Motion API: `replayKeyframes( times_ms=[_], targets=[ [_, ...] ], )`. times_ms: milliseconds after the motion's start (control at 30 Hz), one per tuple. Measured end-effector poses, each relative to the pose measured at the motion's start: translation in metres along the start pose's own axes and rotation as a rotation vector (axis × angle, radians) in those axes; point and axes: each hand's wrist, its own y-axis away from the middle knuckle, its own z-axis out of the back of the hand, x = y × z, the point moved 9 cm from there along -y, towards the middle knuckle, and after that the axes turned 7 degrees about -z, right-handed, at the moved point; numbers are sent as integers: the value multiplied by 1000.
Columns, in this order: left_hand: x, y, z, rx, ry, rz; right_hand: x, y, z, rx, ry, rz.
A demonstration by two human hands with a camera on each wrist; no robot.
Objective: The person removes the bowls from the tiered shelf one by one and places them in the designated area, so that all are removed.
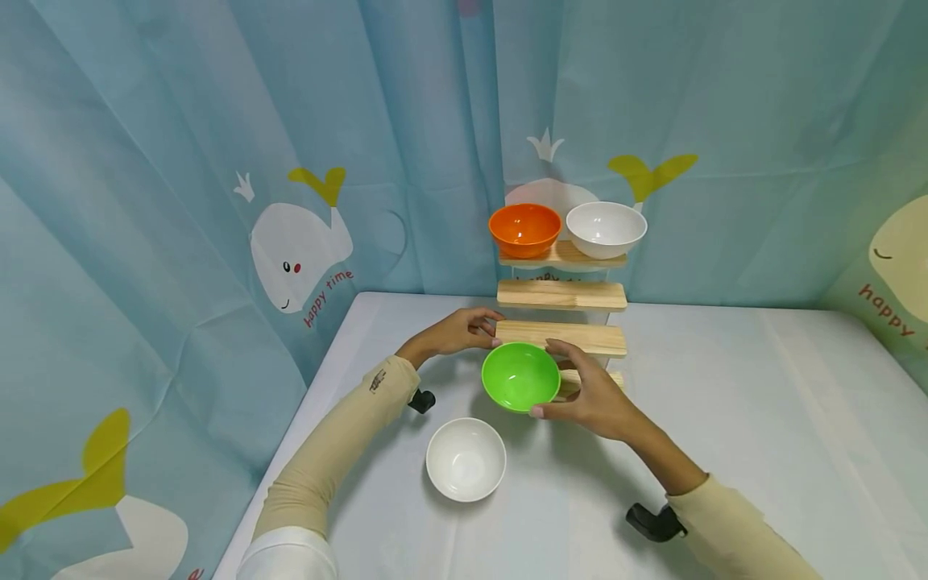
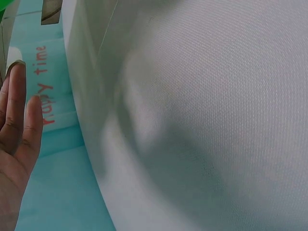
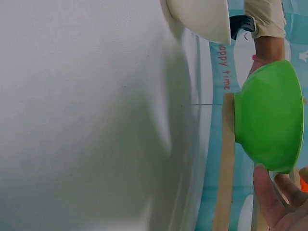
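A green bowl (image 1: 520, 377) sits at the lowest plank of a wooden stepped rack (image 1: 561, 295). In the right wrist view its base meets a wooden plank (image 3: 227, 159). My right hand (image 1: 598, 399) holds the bowl by its right side, thumb toward the front and fingers behind. My left hand (image 1: 455, 330) is at the rack's left end, its fingers loosely bent beside a plank and its thumb close to the bowl's rim; whether it touches is unclear. In the left wrist view, fingers (image 2: 17, 91) look fairly straight. A white bowl (image 1: 466, 461) stands on the table in front.
On the top plank an orange bowl (image 1: 525, 230) and another white bowl (image 1: 606, 229) stand side by side. A white cloth covers the table (image 1: 732, 419). Blue curtains (image 1: 435, 145) with whale prints hang behind and at the sides.
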Motion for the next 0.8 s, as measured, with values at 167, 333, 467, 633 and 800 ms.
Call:
replayKeyframes(
  times_ms=[167, 333, 467, 633, 800],
  targets=[
    [-1, 0, 0, -2, -5, 0, 0, -1, -4, -4, 22, -9],
    [-1, 0, 0, -2, -6, 2, -4, -1, -10, 8, 18, -31],
    [0, 0, 0, -2, -11, 4, -6, 0, -13, 8, 48, -44],
    [1, 0, 0, 0, -1, 4, -8, 0, -14, -14, 94, -57],
    [0, -1, -1, -1, -7, 4, -7, -1, -12, -42, 142, -64]
  ],
)
